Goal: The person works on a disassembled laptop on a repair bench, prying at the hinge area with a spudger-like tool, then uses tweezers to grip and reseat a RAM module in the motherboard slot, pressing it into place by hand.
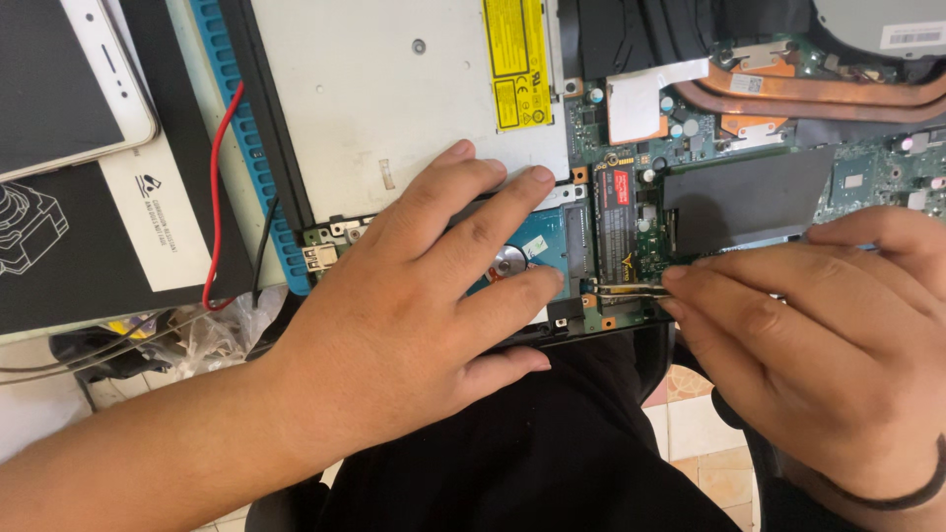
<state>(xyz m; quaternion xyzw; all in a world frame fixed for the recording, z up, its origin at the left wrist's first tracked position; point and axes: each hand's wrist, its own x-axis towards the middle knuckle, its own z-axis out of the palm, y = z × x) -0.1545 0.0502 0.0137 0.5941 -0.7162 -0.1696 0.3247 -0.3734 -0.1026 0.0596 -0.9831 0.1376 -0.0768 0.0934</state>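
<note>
The left hand (414, 305) lies flat and spread on the blue hard drive (537, 246) at the near edge of the opened laptop (394, 99), gripping nothing, while just to its right the right hand (828, 335) pinches metal tweezers (631, 289) whose tips touch the green board (631, 158).

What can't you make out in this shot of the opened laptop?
Head view only:
- Hard drive: mostly covered by the left hand.
- Tweezers: rear end hidden in the right hand; what the tips grip is too small.
- Phone: cut off by the frame's left and top edges.
</note>
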